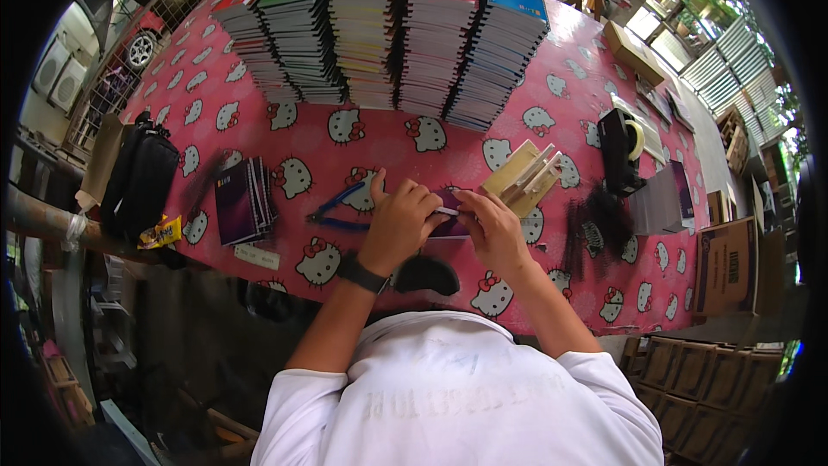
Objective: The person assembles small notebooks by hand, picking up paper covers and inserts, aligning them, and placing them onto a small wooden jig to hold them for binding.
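From my remote seat I see the left hand (404,214) and right hand (493,229) meeting over a purple booklet (450,228), partly hidden, near the middle of the pink table (302,142). The right fingertips look pinched on a thin white piece (445,210) between the hands; whether the left fingers clamp it too, I cannot tell. Blue-handled pliers (331,212) lie just left, a cream jig (509,179) just right.

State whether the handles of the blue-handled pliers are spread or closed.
Spread: the blue-handled pliers lie with both handles apart in a V opening toward the left hand. Jaws too small to judge.
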Tool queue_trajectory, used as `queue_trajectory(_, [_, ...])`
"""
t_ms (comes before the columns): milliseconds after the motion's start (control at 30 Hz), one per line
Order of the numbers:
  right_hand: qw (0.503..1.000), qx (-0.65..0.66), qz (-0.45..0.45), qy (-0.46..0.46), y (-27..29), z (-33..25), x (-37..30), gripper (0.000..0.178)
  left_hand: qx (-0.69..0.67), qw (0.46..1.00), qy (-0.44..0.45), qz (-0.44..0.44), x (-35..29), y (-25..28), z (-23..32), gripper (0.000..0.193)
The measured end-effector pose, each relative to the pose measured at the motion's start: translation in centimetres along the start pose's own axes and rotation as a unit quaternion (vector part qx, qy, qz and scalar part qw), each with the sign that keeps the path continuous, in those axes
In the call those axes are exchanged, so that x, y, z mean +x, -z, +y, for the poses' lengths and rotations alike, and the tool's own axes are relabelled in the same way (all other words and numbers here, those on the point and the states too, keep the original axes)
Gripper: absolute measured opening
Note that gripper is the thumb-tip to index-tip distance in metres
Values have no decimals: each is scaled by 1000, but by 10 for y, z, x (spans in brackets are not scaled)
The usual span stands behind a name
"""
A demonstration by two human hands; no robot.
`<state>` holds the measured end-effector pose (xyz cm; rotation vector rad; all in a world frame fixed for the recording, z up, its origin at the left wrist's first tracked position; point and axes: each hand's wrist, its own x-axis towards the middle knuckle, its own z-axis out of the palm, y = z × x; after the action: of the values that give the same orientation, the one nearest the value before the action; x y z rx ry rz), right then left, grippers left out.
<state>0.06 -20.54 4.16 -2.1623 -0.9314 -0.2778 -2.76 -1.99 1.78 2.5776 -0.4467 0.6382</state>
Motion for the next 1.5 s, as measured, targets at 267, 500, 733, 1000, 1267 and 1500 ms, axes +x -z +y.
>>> queue_trajectory(267, [998,-53,-32,24,-2,2,4,44,-2,998,59,27,0,2,10,21])
queue_trajectory(500, [996,-54,-69,7,1,-6,11,46,-17,998,52,22,-4,-1,2,24])
queue_trajectory(733, [995,-9,-70,74,3,-20,-4,46,-5,998,57,38,-4,2,0,22])
queue_trajectory(1000, [970,56,-223,-82,-13,10,-82,43,-53,995,19,85,7,16,-5,18])
queue_trajectory(1267, [881,288,-111,-358,84,37,-110,38,-123,987,7,108,7,43,-10,20])
queue_trajectory(1500, [947,-184,-37,-260,40,37,-113,34,-184,982,-29,16,5,53,-17,23])
